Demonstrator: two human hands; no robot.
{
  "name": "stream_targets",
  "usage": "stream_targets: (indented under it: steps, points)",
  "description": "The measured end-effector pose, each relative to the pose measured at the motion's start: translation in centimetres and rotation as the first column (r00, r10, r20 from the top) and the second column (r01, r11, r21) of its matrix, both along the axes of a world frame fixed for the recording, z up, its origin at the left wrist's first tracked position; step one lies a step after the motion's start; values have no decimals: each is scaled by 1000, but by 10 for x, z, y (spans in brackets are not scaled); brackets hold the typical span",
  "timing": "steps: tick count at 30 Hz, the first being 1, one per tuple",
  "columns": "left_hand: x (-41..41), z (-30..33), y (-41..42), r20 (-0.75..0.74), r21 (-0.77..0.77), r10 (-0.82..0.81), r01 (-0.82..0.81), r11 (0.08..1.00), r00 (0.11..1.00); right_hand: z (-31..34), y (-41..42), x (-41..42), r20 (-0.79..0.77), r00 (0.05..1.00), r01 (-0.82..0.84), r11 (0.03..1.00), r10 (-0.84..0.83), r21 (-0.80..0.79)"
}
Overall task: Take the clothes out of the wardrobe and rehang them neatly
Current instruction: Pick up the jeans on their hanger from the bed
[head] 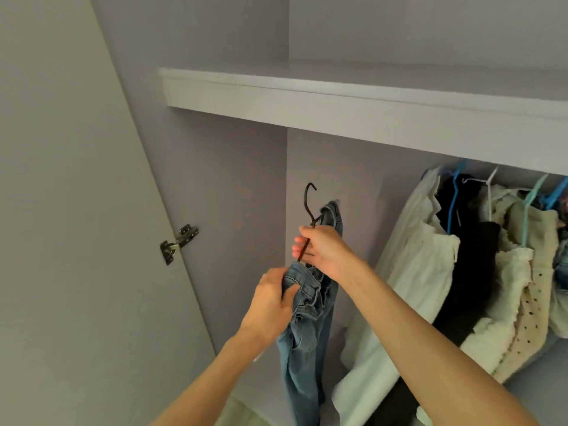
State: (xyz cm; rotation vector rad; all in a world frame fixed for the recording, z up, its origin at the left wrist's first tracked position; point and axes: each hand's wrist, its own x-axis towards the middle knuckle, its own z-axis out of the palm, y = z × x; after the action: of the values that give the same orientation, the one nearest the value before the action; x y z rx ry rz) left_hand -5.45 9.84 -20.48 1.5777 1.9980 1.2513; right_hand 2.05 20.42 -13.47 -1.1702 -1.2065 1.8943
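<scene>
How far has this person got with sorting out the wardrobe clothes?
Looks mid-job. Several clothes already hang on coloured hangers at the right under the shelf, though bunched, so whether they are finished is unclear. In hand: the right hand holds a dark hanger, and the left hand grips the jeans draped on it. Left: hooking that hanger up in the bare left part.

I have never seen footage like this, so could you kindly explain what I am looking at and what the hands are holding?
There is no machine: a camera worn on a person's head looks down at their bare hands inside a pale lilac wardrobe. The right hand grips a dark thin hanger; the left hand pinches the faded blue denim jeans draped on it. To the right, white, black and cream clothes hang on coloured hangers below a shelf.
</scene>
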Motion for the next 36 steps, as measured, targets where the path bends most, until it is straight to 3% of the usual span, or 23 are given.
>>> stream_targets:
  steps: [3,6,10,13,17,22,27,31,36]
  points:
    - [-15,9,-29,-18,-33,-80,80,996,997,0,-16,-23,2,1000,13,1000,-13,17]
    - [-33,21,-56,-53,-17,-160,160,987,986,4,-32,-38,125,992,-30,996,19,83]
    - [-70,18,-81,-39,-32,-57,56,998,998,8,-49,-36,456,890,-188,911,1,366]
    - [-98,15,-90,-97,-9,51,-52,999,994,15,-56,-30,549,829,-262,795,-105,547]
    - [-129,20,-96,-264,103,202,-181,978,943,19,-66,-29,505,848,-279,671,-164,686]
    - [-152,33,-116,-592,113,228,-200,973,773,18,-80,-38,323,946,-253,650,13,717]
    - [-154,41,-155,-600,202,338,-271,941,725,16,-86,-64,298,941,-333,584,160,740]
    - [-150,32,-194,-496,245,496,-434,867,713,14,-104,-94,373,882,-469,468,287,749]
    - [-127,29,-244,-451,255,759,-748,613,469,17,-135,-132,419,800,-560,284,430,778]
